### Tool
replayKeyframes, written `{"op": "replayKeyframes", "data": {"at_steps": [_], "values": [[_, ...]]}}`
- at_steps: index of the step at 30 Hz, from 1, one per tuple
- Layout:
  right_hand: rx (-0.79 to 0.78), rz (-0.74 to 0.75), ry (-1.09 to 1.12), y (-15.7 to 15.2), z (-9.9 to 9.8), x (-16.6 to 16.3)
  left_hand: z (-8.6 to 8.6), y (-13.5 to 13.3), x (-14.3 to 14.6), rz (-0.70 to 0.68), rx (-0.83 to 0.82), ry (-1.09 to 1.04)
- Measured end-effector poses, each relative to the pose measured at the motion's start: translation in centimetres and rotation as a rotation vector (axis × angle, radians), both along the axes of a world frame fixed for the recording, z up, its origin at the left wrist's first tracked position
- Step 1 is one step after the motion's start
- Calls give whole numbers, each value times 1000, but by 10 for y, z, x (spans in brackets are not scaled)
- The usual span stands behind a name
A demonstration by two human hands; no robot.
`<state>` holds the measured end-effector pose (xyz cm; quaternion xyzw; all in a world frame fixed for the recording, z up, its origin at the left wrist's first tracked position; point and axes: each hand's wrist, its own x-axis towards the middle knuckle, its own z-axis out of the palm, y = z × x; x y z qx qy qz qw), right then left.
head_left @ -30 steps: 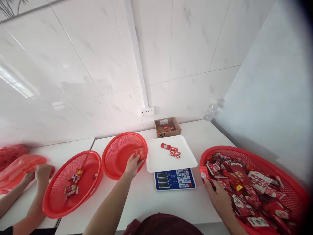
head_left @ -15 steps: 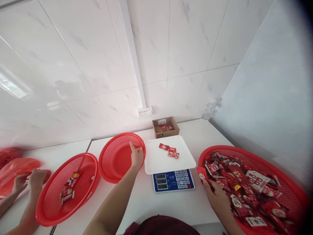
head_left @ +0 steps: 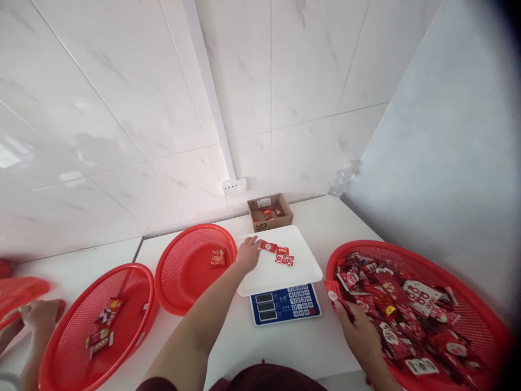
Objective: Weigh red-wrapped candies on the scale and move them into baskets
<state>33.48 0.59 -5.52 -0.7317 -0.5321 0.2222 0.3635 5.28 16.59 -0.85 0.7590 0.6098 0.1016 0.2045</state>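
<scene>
Red packet (head_left: pixel 332 291) clasped in my right fingers (head_left: pixel 344 317) at left rim of heaped red basket (head_left: pixel 368 245), seemingly held near digital scale (head_left: pixel 286 305). My left fingers (head_left: pixel 249 248) loose, apparently empty, over white tray (head_left: pixel 299 275) beside three small packets (head_left: pixel 282 251); tray sits central, probably so both arms reach.

We have one camera, worn on the head; it looks forward and down, from near above the white table (head_left: pixel 285 343), and the tiled wall (head_left: pixel 240 81) fills much of the upper half.
</scene>
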Motion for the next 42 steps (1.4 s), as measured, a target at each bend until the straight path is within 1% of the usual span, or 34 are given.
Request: {"op": "replayKeyframes", "data": {"at_steps": [3, 7, 12, 15, 19, 21, 23, 27, 30, 32, 33, 35, 37, 39, 42], "values": [[16, 3, 21, 0, -2, 0, -9, 8, 22, -100, -41, 53], [27, -1, 33, 0, -5, 0, -13, 11, 39, -140, -60, 104], [44, 19, 40, 1, -5, 0, -13, 2, 37, -52, -52, 103], [32, 39, 23, 1, -2, 0, -12, -11, 31, 2, -43, 49], [3, 41, 10, 0, 3, 0, -9, -33, 21, 101, -13, -76], [-8, 31, 4, -1, 5, 0, -8, -44, 12, 176, 1, -145], [-3, 26, -3, -1, 5, 1, -7, -55, -4, 268, 12, -208], [3, 53, -15, 0, 2, 3, -3, -75, -54, 502, 53, -284], [2, 57, -10, 0, 0, 3, 2, -89, -94, 657, 82, -281], [8, 65, 4, 0, -1, 3, 6, -95, -110, 723, 98, -249], [10, 69, 11, 0, -1, 3, 8, -96, -113, 738, 107, -227], [4, 73, 22, 0, -1, 3, 11, -94, -108, 712, 116, -184], [-2, 66, 28, -1, -1, 2, 12, -87, -88, 600, 106, -145], [-4, 67, 36, -1, -1, 2, 12, -78, -58, 417, 76, -108], [10, 78, 38, -1, -2, 2, 10, -63, -3, 108, 18, -47]]}}
